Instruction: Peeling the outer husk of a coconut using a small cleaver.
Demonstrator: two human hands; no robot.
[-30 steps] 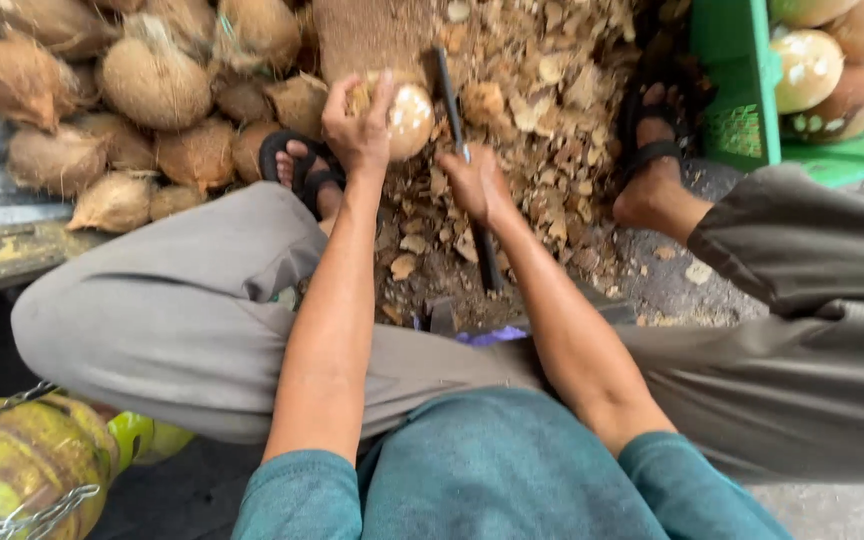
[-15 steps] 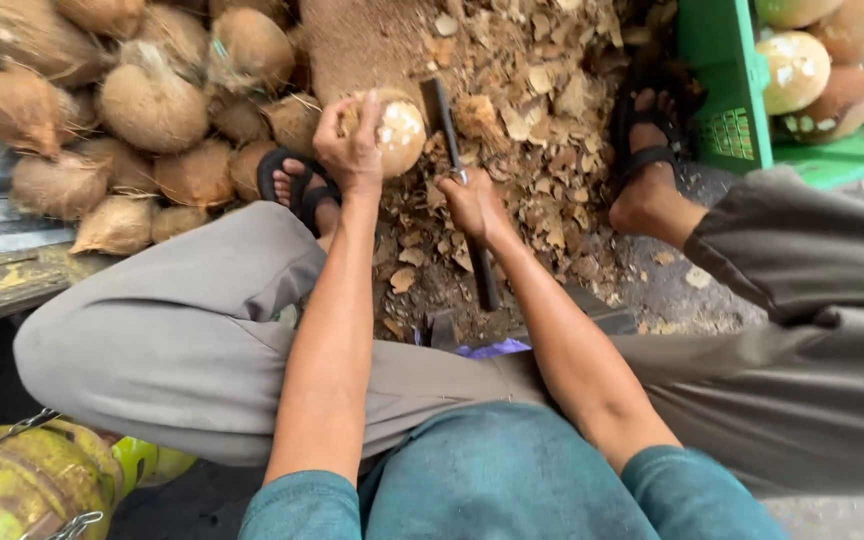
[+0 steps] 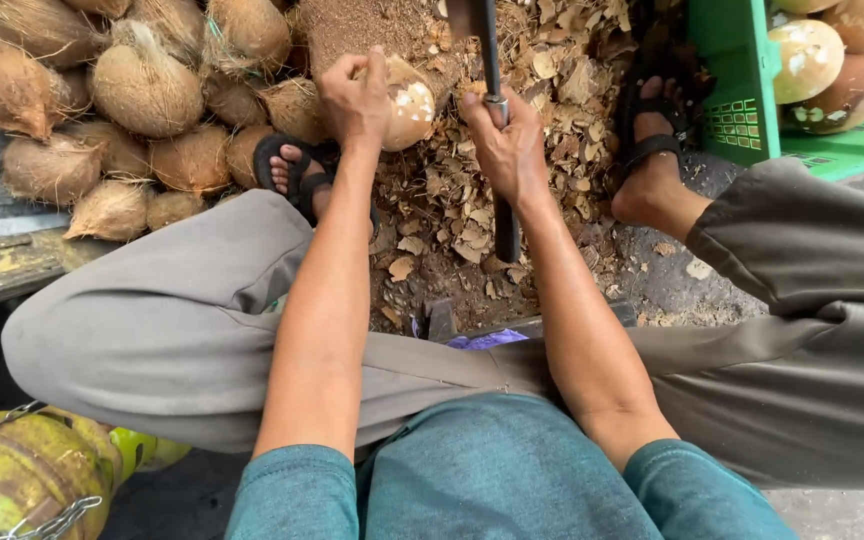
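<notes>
Raised steel cleaver (image 3: 487,60) in right hand (image 3: 507,145), left hand (image 3: 357,95) on round coconut (image 3: 407,100)

No packages, labels, signs or screens anywhere in view.

Coconut (image 3: 404,100) in the left hand (image 3: 357,95), left of the cleaver (image 3: 492,110) held by the right hand (image 3: 507,150); husked coconut pile (image 3: 142,90) far left, crate (image 3: 742,80) far right, husk chips (image 3: 452,220) on the floor between the feet

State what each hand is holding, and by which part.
The left hand grips the coconut on its left side; the right hand holds the knife by its handle.
</notes>
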